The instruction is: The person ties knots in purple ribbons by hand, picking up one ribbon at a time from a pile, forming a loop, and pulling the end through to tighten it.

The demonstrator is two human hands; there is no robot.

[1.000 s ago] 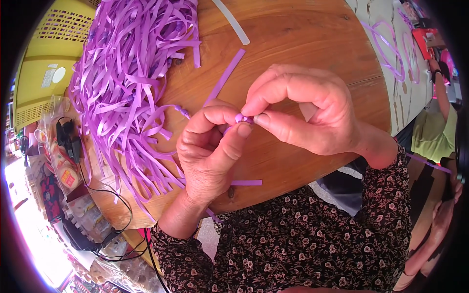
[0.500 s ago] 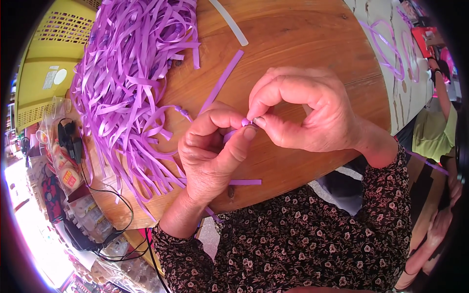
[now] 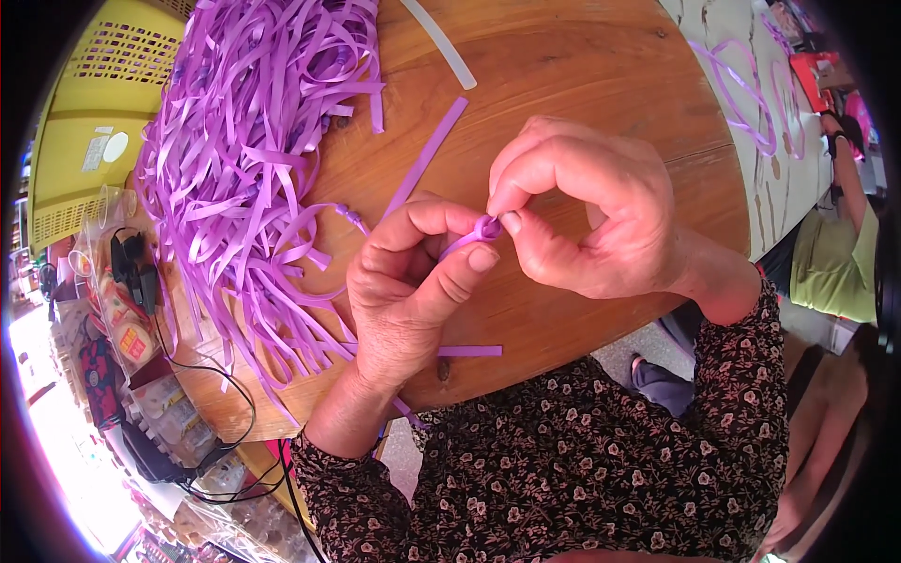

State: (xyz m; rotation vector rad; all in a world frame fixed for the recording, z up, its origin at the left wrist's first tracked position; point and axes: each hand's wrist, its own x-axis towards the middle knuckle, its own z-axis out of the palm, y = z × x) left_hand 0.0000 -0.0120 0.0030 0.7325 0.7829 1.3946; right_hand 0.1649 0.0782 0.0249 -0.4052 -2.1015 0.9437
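Over the wooden table (image 3: 601, 84), a purple ribbon (image 3: 486, 228) is bent into a small loop or knot between my two hands. My left hand (image 3: 408, 281) pinches it between thumb and fingertip, with the other fingers curled in. At the loop's right side, my right hand (image 3: 601, 211) has thumb and forefinger closed together; the bit in this pinch is mostly hidden. A ribbon end (image 3: 474, 351) sticks out past my left wrist, and a flat purple strip (image 3: 432, 150) runs up the table behind that hand.
A large heap of purple ribbons (image 3: 244, 159), several knotted, covers the table's left side. Beyond it stands a yellow perforated basket (image 3: 108, 113). A white translucent strip (image 3: 441, 42) lies at the back. Black cables (image 3: 249, 422) hang at the lower left. Another person's arm (image 3: 817, 441) shows at right.
The ribbon between my fingers now shows as a wider, open loop. My right hand has shifted slightly right; the left has barely moved. At the right edge, the other person's arms have moved.
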